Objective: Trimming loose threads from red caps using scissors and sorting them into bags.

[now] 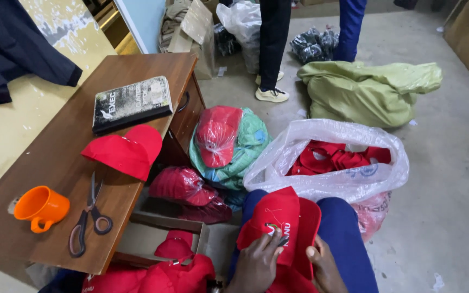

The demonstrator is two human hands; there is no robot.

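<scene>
A red cap (280, 217) with a small embroidered emblem lies on my lap, between my blue-trousered knees. My left hand (257, 263) presses on the cap's front panel, fingers curled around a small dark tool at the emblem. My right hand (325, 267) grips the cap's right edge from below. Another red cap (126, 151) rests on the brown wooden desk (55, 163) to my left, beside scissors (89, 217) and an orange mug (42, 208).
A clear plastic bag (327, 163) full of red caps stands just ahead of my knees. Wrapped red caps (218, 135) lie on a green bundle. A green sack (365, 92) and a standing person's legs (272, 49) are farther back. A dark book (131, 103) lies on the desk.
</scene>
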